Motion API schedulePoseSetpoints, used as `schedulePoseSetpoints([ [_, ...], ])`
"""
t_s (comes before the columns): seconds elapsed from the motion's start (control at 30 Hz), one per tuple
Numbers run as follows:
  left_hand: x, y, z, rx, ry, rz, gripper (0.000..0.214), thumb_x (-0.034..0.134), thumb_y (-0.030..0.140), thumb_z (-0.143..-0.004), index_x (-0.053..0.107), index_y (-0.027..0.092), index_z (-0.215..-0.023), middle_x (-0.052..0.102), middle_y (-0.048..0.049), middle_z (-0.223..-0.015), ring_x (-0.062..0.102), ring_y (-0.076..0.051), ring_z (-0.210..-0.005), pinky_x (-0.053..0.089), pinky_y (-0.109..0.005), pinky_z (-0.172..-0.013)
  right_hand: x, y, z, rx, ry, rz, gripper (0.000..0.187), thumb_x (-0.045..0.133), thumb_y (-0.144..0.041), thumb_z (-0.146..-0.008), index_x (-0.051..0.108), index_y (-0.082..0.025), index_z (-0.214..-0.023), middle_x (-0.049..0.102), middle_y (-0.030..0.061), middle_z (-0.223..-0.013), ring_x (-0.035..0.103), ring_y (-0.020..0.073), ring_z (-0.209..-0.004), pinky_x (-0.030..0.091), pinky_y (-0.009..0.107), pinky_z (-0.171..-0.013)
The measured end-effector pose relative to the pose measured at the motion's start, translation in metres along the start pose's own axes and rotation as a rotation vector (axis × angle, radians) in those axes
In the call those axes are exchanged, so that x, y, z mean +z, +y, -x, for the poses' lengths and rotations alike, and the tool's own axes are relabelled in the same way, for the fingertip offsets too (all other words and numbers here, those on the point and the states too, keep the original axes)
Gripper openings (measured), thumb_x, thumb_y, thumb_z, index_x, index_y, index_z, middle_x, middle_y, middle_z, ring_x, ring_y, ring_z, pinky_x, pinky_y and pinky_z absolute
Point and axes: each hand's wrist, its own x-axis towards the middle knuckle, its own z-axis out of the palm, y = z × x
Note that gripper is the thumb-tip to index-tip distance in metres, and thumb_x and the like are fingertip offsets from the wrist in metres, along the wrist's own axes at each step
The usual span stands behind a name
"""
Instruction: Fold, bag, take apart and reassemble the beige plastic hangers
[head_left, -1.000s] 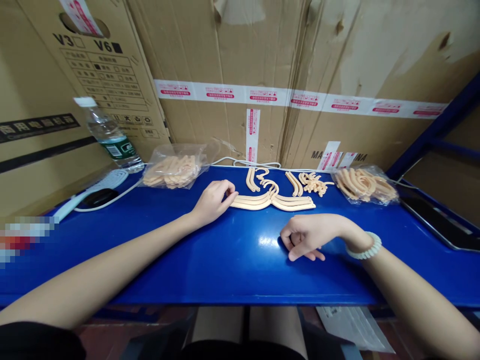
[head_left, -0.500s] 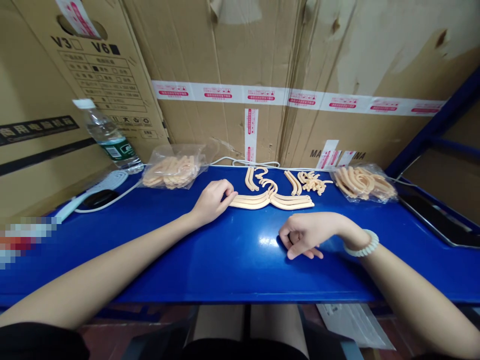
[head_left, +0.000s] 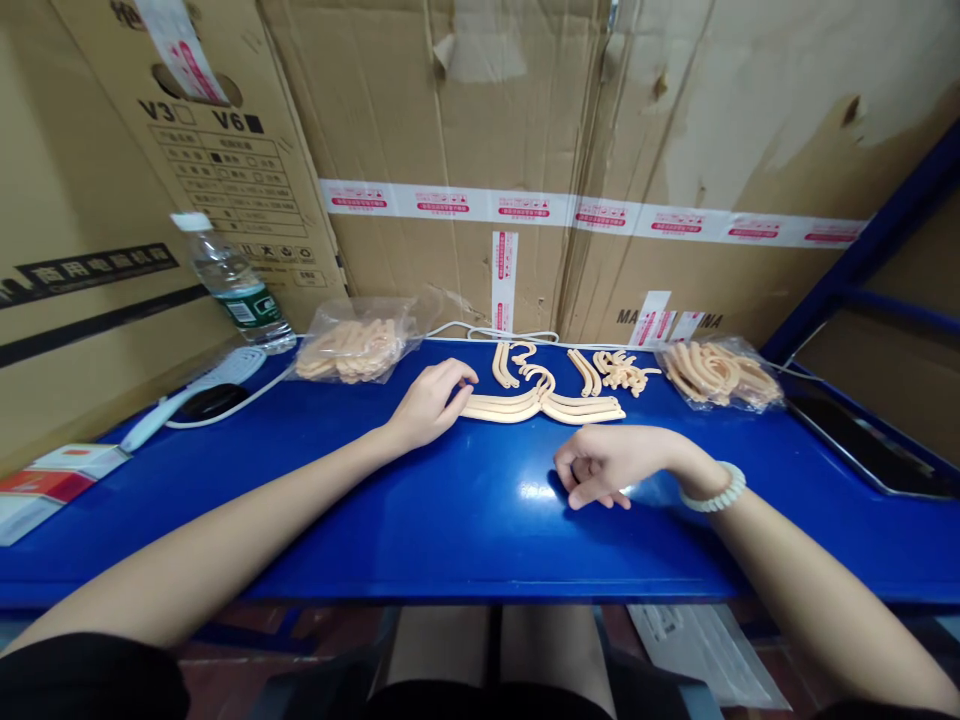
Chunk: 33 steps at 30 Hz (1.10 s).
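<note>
A stack of peach plastic hangers (head_left: 559, 405) lies flat in the middle of the blue table (head_left: 420, 520). My left hand (head_left: 431, 403) rests at the stack's left end, its fingers curled and touching the tip of the hangers. My right hand (head_left: 604, 464) rests on the table in front of the stack, loosely curled with the fingers bent under; nothing shows in it. Loose curved peach pieces (head_left: 517, 362) and small hook parts (head_left: 622, 370) lie just behind the stack.
Two clear bags of peach parts lie at the back, one on the left (head_left: 354, 347) and one on the right (head_left: 712, 372). A water bottle (head_left: 234, 285), a white cable, a dark mouse (head_left: 206, 400), a red-and-white box (head_left: 52, 478) and a dark tablet (head_left: 862, 440) sit around. Cardboard boxes stand behind.
The view has shifted a little; both hands stay where they were, the left at the hanger tip, the right curled on the table. The left fingers look slightly more spread.
</note>
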Motion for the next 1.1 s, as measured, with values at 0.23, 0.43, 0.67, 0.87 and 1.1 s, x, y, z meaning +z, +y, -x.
schedulePoseSetpoints([
  [0.23,-0.003,-0.009,-0.013,0.072,-0.125,-0.02,0.017,0.046,0.014,-0.095,0.059,0.019,-0.105,0.067,-0.0096,-0.106,0.063,-0.024,-0.1,0.051,-0.04,-0.09,-0.031,-0.007,-0.005,-0.208,0.578,0.026,0.03,0.063,-0.042,-0.089,0.062,-0.014,-0.097,0.069,0.0041,-0.078,0.066,0.0141,-0.057,0.048,0.023,-0.05],
  [0.43,0.006,-0.016,-0.052,0.111,-0.296,-0.027,0.029,0.052,0.01,-0.091,0.063,0.018,-0.117,0.068,-0.0128,-0.122,0.063,-0.026,-0.116,0.049,-0.045,-0.102,-0.09,-0.011,-0.045,0.065,0.814,0.63,0.022,0.061,-0.012,-0.087,0.074,-0.014,-0.104,0.075,0.0104,-0.102,0.069,0.022,-0.093,0.049,0.029,-0.084],
  [0.67,0.017,-0.028,-0.082,0.145,-0.474,0.025,0.024,0.065,0.005,-0.08,0.072,0.019,-0.099,0.075,-0.0068,-0.103,0.069,-0.024,-0.101,0.052,-0.035,-0.092,-0.128,0.004,-0.1,0.275,0.802,0.76,0.025,0.069,-0.018,-0.091,0.07,-0.014,-0.116,0.072,0.0149,-0.113,0.067,0.0265,-0.102,0.052,0.037,-0.086],
  [0.87,0.025,-0.041,-0.077,0.136,-0.514,0.062,0.028,0.064,0.003,-0.079,0.07,0.018,-0.102,0.074,-0.0067,-0.107,0.068,-0.021,-0.101,0.05,-0.032,-0.092,-0.13,0.016,-0.112,0.251,0.816,0.788,0.023,0.068,-0.034,-0.096,0.069,-0.013,-0.107,0.068,0.0109,-0.116,0.065,0.0236,-0.104,0.052,0.042,-0.092],
  [1.1,0.033,-0.044,-0.075,0.064,-0.44,0.047,0.009,0.068,0.011,-0.082,0.069,0.019,-0.086,0.069,-0.0056,-0.095,0.066,-0.023,-0.097,0.051,-0.031,-0.085,-0.121,0.016,-0.095,0.125,1.07,0.689,0.018,0.058,-0.022,-0.094,0.07,-0.012,-0.105,0.065,0.0166,-0.113,0.063,0.0254,-0.098,0.044,0.03,-0.081],
])
